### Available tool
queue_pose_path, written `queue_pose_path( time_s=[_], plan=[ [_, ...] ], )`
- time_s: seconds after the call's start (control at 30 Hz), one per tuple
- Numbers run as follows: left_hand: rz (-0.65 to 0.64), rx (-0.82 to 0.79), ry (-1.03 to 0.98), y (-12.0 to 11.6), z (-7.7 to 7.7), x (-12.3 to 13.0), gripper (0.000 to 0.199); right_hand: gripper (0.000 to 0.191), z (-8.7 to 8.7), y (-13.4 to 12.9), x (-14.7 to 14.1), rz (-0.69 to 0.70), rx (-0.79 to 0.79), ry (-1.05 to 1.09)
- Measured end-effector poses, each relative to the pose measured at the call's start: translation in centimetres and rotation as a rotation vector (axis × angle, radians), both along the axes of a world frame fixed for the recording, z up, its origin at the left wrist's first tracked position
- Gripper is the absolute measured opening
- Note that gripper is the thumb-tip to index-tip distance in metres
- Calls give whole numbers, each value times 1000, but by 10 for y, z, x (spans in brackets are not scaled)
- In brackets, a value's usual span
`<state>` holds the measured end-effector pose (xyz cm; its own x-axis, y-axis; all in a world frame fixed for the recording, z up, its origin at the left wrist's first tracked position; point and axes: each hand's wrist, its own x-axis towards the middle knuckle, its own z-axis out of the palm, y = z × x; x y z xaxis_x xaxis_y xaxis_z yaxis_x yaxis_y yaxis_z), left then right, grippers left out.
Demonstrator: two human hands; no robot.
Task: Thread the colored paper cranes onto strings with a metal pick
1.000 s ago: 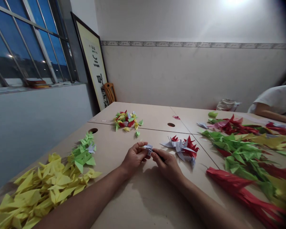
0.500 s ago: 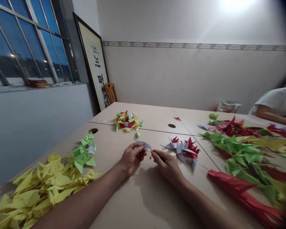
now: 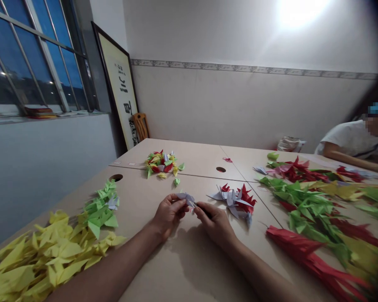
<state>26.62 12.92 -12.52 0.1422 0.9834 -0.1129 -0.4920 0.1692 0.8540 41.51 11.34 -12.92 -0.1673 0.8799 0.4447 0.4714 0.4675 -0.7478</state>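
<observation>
Your left hand [image 3: 168,216] pinches a small lavender origami piece [image 3: 185,198] between thumb and fingers, while your right hand [image 3: 212,224] closes narrowly around a dark slim implement [image 3: 205,212], its tip at the paper. Just to the right lies a spiky cluster of lavender and red origami pieces [image 3: 234,200]. Farther left, crisp yellow folds form a heap [image 3: 53,256], with a green pile [image 3: 101,209] just beside it; ahead sits a small mixed-colour heap [image 3: 161,164]. On your right, long drifts of red, green and yellow folded paper [image 3: 308,209] spread across the smooth, pale tabletop [image 3: 192,155], which has joined panels and round holes. Beyond, a framed calligraphy panel [image 3: 118,79] leans by a wooden chair [image 3: 140,126] beneath a white wall [image 3: 239,109] with a patterned border. A barred window [image 3: 28,63] shows blue dusk. At far right, a person in a white T-shirt [image 3: 355,140] rests a forearm on the tabletop.
</observation>
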Motion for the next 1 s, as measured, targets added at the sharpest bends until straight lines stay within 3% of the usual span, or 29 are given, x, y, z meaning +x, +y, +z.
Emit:
queue_pose_path(
  time_s=[0.1,0.2,0.37,0.5,0.67,0.73,0.8,0.9,1.0],
  plan=[
    [21,-16,-18,0,0,0,20,27,0,0,1,-93,39,66],
    [2,62,85,-1,-2,1,22,34,-2,0,0,-118,55,142],
    [-58,191,285,-3,-6,4,28,19,-2,0,-1,-109,71,34],
    [-63,246,374,-5,-9,7,24,25,-4,10,14,-281,33,36],
    [-155,445,606,-12,-14,10,8,45,-8,25,38,-555,-10,78],
    [-180,484,680,-15,-15,10,7,45,-9,25,40,-630,41,66],
    [-189,498,703,-18,-17,12,9,40,-10,22,38,-604,121,22],
    [-181,509,728,-20,-16,15,13,31,-11,16,32,-382,210,-85],
    [-234,529,920,-18,-4,12,19,25,-14,13,27,-236,231,-146]
  ],
)
